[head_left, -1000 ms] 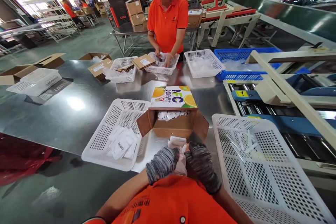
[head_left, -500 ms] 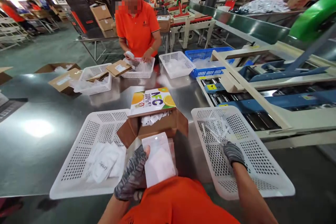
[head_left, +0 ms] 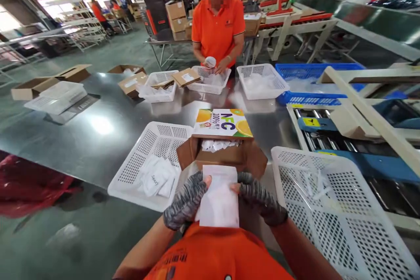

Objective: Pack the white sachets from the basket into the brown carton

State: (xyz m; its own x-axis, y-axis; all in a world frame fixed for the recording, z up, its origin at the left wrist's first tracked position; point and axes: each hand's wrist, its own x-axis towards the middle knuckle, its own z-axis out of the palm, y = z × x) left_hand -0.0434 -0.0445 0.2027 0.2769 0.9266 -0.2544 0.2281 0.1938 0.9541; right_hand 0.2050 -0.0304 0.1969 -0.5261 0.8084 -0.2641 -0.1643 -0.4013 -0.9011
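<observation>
A white plastic pouch (head_left: 219, 199) is held upright close to my body, in front of the open carton. My left hand (head_left: 186, 199), in a grey fingerless glove, is closed on its left edge with the thumb on the face. My right hand (head_left: 260, 197), gloved alike, pinches its upper right edge. Behind stands the open cardboard carton (head_left: 226, 157) with an orange-juice print on its raised flap; small white packets (head_left: 219, 145) lie inside. White packets with dark lettering (head_left: 157, 177) rest in the left white basket (head_left: 126, 183). The right white basket (head_left: 370, 223) holds thin white strips (head_left: 316, 186).
Across the metal table (head_left: 82, 148) a co-worker (head_left: 218, 22) in an orange shirt handles things over a white basket (head_left: 210, 87). More baskets and cartons line the far edge, including a blue basket (head_left: 315, 83). A roller conveyor (head_left: 328, 133) flanks the right side.
My right hand has left the right basket and now grips the pouch beside my left hand. The view has turned left, so the table and baskets appear shifted.
</observation>
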